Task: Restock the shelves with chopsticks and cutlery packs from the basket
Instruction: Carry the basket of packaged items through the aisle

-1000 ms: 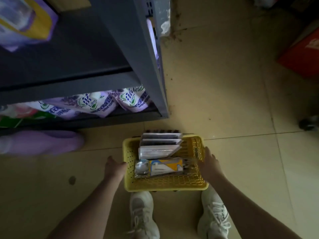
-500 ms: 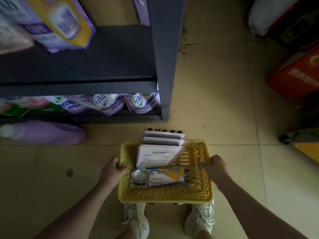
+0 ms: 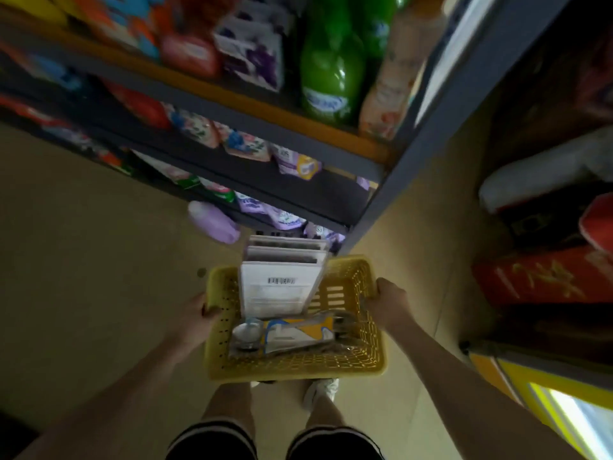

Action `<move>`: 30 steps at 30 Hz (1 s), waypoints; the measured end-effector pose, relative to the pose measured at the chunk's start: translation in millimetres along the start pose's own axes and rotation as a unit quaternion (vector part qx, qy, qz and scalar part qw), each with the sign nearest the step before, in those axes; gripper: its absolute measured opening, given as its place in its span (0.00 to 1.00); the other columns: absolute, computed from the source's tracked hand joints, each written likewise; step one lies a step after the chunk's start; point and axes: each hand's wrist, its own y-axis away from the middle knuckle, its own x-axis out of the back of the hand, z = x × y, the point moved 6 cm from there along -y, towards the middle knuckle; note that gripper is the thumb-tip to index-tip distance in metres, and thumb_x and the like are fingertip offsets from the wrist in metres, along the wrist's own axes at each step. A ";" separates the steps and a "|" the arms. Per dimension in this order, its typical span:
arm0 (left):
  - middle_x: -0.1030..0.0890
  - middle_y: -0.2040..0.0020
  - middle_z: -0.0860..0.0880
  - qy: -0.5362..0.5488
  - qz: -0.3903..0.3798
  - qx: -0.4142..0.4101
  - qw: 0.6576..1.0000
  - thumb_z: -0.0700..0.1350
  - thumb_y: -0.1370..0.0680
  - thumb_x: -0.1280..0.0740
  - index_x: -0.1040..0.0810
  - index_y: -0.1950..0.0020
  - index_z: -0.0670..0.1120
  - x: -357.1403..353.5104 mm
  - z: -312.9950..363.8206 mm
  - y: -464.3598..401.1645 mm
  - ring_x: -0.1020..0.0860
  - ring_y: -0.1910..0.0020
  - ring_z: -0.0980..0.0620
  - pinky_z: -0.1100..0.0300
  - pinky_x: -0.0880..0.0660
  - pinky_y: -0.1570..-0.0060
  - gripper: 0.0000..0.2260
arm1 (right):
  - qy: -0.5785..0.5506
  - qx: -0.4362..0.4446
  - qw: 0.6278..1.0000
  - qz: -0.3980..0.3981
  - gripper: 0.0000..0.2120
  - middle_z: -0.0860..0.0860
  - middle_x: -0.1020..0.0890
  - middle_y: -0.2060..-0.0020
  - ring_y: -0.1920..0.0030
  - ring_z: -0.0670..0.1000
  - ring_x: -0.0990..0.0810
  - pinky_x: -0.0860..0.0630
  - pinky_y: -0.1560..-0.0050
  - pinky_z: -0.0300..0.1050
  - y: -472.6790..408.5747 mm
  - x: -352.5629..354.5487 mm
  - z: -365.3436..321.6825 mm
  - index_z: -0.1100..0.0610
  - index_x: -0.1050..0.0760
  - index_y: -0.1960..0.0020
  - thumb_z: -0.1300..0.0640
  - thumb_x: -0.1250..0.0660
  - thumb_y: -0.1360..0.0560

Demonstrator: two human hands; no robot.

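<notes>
Two hands grip a yellow perforated basket (image 3: pixel 298 368) by its side rims: the left hand (image 3: pixel 195 322) curls its fingers over the left edge, the right hand (image 3: pixel 386 302) wraps the right edge. Inside, flat white packs (image 3: pixel 280 290), probably chopsticks though blur hides their print, lean upright against the far wall, one showing a barcode. In front of them lies a cutlery pack (image 3: pixel 285 335) with a spoon bowl visible. Beyond the basket stands a grey shelving unit (image 3: pixel 265 127) with green bottles (image 3: pixel 331 74) and purple pouches (image 3: pixel 288 220); a purple bottle (image 3: pixel 214 222) lies on the tiled floor (image 3: pixel 83 244).
</notes>
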 end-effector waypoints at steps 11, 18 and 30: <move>0.18 0.57 0.43 0.115 0.193 0.091 0.970 0.41 0.25 0.36 0.21 0.51 0.43 211.1 -107.1 74.4 0.20 0.59 0.45 0.50 0.22 0.57 0.07 | 0.099 0.294 0.949 -0.048 0.12 0.48 0.27 0.69 0.62 0.52 0.26 0.35 0.66 0.46 81.1 -37.4 -310.0 0.54 0.34 0.68 0.58 0.36 0.27; 0.20 0.51 0.43 0.094 0.267 0.076 0.956 0.40 0.25 0.36 0.24 0.43 0.41 368.3 -210.1 59.8 0.22 0.55 0.46 0.57 0.27 0.58 0.11 | 0.112 0.382 0.915 -0.064 0.14 0.50 0.29 0.71 0.67 0.51 0.29 0.38 0.70 0.41 125.0 -149.6 -485.0 0.56 0.33 0.67 0.55 0.36 0.24; 0.19 0.52 0.45 0.121 0.337 0.121 0.926 0.42 0.27 0.35 0.25 0.44 0.44 606.0 -344.8 -26.8 0.22 0.56 0.47 0.53 0.23 0.55 0.12 | 0.125 0.423 0.892 -0.096 0.08 0.51 0.23 0.67 0.64 0.52 0.23 0.27 0.66 0.44 134.8 -293.0 -785.0 0.55 0.27 0.64 0.63 0.33 0.27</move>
